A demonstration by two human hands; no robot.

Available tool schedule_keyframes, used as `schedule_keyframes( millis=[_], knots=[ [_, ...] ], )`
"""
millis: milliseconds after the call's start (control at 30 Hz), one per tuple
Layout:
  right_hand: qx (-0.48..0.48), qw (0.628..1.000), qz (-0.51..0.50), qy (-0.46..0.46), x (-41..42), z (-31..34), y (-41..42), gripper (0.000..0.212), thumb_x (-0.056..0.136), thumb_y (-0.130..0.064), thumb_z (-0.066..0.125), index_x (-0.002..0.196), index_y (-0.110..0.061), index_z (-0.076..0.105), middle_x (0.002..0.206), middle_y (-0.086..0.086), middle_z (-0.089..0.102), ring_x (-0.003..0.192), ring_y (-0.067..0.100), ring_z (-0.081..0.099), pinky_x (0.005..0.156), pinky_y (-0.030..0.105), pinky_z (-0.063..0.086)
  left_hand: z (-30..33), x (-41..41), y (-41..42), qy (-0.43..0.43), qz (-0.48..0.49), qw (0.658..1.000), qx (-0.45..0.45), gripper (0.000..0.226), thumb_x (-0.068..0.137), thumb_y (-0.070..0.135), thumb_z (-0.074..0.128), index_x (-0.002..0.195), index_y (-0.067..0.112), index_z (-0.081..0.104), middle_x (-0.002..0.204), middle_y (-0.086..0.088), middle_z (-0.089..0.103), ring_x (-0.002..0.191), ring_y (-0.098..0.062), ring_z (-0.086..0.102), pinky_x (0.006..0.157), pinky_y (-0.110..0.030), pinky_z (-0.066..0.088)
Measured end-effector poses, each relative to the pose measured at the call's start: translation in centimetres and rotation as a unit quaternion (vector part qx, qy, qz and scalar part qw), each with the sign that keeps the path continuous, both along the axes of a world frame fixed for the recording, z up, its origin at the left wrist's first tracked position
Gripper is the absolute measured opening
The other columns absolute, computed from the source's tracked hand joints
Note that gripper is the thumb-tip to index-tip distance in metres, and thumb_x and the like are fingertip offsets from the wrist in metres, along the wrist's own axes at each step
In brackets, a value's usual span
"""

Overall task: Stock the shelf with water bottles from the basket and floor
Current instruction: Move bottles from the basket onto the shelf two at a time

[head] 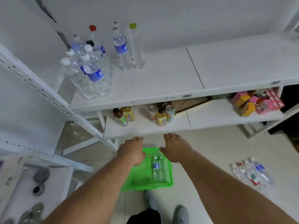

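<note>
both forearms stretched out above green basket (146, 175), left hand (131, 152) and right hand (175, 150) spread flat, holding nothing. two water bottles (157, 169) lying inside basket, more bottles on floor (253, 172) right of basket, stocked bottles on shelf (90, 70) above basket. risk: grabbing both slick bottles together, one slipping and rolling away.

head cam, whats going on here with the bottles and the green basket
A person is stocking water bottles. Both hands are empty and open, the left hand and right hand reaching down over the green basket on the floor, which holds two bottles. A group of bottles already stands on the upper shelf, and a pile of bottles lies on the floor to the right.
</note>
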State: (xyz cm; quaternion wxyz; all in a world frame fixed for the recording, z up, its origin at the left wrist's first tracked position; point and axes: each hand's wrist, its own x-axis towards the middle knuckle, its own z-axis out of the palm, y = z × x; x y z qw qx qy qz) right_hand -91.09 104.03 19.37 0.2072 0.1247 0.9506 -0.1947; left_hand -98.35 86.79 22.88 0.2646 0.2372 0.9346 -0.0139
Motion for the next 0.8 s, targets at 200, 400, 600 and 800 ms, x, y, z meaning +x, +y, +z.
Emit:
schedule_keyframes(
  millis=[200,400,600,800],
  knots=[
    [-0.027,0.998,-0.015,-0.059,3.1,-4.3,-0.3,0.069,0.097,-0.052,0.045,0.149,-0.01,0.032,0.154,0.01,0.038,0.141,0.031,0.037,0.115,0.044,0.034,-3.5,2.2,-0.8,-0.031,0.001,0.999,-0.017,0.069,0.089,0.037,0.059,0.151,0.023,0.031,0.155,0.001,0.037,0.136,-0.025,0.044,0.109,-0.04,0.042],
    [-0.035,0.992,-0.065,-0.104,2.2,-6.2,-1.7,0.065,0.098,-0.047,0.047,0.151,-0.011,0.031,0.155,0.01,0.037,0.14,0.031,0.037,0.114,0.043,0.035,-7.0,0.7,-3.2,-0.085,0.018,0.996,-0.012,0.07,0.089,0.037,0.057,0.152,0.027,0.029,0.157,0.003,0.034,0.138,-0.024,0.042,0.11,-0.039,0.04],
    [-0.027,0.982,-0.092,-0.164,0.3,-10.5,-5.5,0.061,0.1,-0.044,0.046,0.148,-0.008,0.033,0.151,0.012,0.04,0.137,0.032,0.041,0.113,0.039,0.035,-13.3,-2.3,-8.2,-0.17,0.036,0.985,-0.011,0.07,0.089,0.035,0.053,0.153,0.026,0.026,0.157,0.001,0.033,0.139,-0.025,0.04,0.113,-0.038,0.037],
    [-0.05,0.973,-0.113,-0.196,-2.8,-19.0,-6.6,0.044,0.096,-0.041,0.05,0.13,-0.014,0.047,0.133,0.011,0.055,0.12,0.031,0.056,0.098,0.036,0.047,-22.8,-5.4,-10.3,-0.209,0.079,0.974,-0.024,0.071,0.088,0.042,0.054,0.152,0.027,0.028,0.153,-0.001,0.04,0.136,-0.025,0.044,0.111,-0.036,0.039]
  ],
)
